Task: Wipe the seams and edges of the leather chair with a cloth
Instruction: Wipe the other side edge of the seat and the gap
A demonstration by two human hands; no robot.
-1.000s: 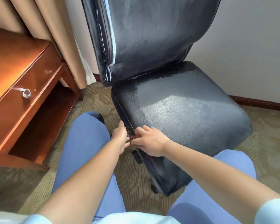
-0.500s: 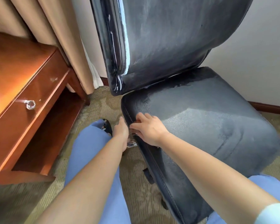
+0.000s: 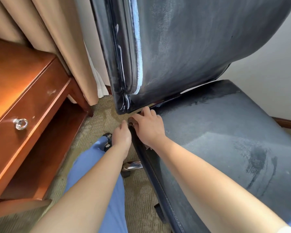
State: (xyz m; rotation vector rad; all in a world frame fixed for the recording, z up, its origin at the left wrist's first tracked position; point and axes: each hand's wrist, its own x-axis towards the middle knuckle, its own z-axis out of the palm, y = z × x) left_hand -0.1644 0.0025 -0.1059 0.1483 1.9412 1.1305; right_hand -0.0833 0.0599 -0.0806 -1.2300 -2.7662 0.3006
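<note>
1. The leather chair (image 3: 217, 148) fills the right of the frame; its stitched side seam (image 3: 160, 184) runs toward the lower middle.
2. The right hand (image 3: 149, 128) rests at the seat's rear corner, fingers curved over the edge, and the left hand (image 3: 122, 137) is just beside it, fingers hidden.
3. I cannot see the cloth.
4. I judge the seam wiping is underway; the next move should follow the seam along the backrest (image 3: 124, 64).

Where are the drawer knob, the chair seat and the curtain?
Drawer knob (image 3: 20, 123), head view, on its glass ring.
Chair seat (image 3: 217, 132), head view, on the bare top.
Curtain (image 3: 57, 39), head view, on a fold.
</note>
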